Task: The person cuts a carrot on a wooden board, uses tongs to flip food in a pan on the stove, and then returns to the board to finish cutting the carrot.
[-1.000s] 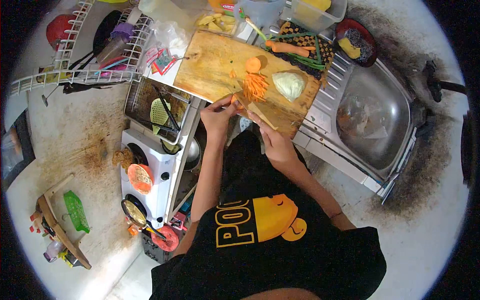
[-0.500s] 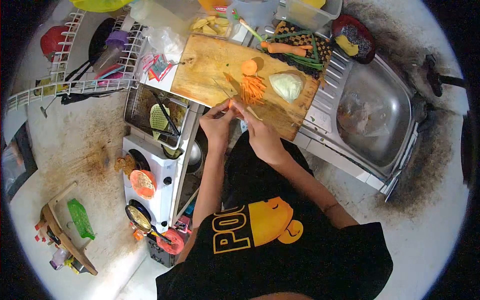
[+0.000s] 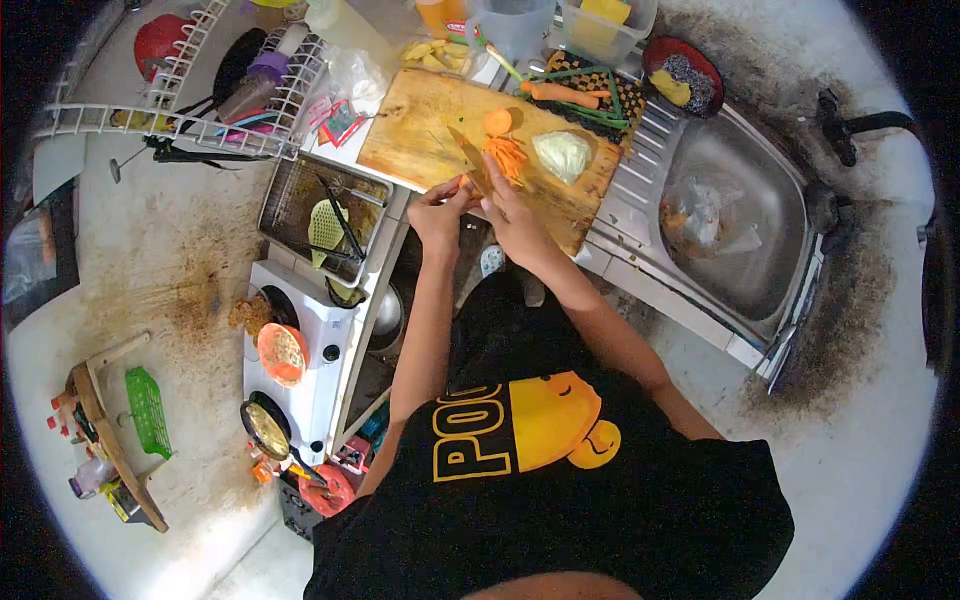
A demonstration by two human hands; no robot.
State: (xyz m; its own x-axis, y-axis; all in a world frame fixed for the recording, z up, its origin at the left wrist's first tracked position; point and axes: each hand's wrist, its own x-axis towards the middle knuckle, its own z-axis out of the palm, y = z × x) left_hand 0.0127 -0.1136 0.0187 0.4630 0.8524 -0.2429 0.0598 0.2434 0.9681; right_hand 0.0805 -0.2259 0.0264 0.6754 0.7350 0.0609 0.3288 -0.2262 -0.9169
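Observation:
My left hand point(image 3: 436, 220) is closed at the near edge of a wooden cutting board point(image 3: 405, 120), pinching a small orange carrot piece point(image 3: 463, 182). Beside it, my right hand point(image 3: 515, 225) grips a knife point(image 3: 466, 148), its blade pointing away from me over the board; the handle is mostly hidden. Just beyond my right fingers lies a pile of carrot strips point(image 3: 507, 158). A thick carrot chunk point(image 3: 497, 122) sits behind the strips, and a pale cabbage wedge point(image 3: 562, 157) rests to their right.
A whole carrot point(image 3: 562, 95) and green onions point(image 3: 617, 100) lie on a checkered woven mat at the back. To the right is a steel sink point(image 3: 780, 180) with a plastic bag inside. Leftward stand a wire dish rack point(image 3: 215, 130) and a white stove point(image 3: 320, 385) bearing an orange bowl point(image 3: 283, 353).
The knife has turned, so its blade shows broader and points farther up-left. My right fingers have straightened along it. The whole view has shifted slightly.

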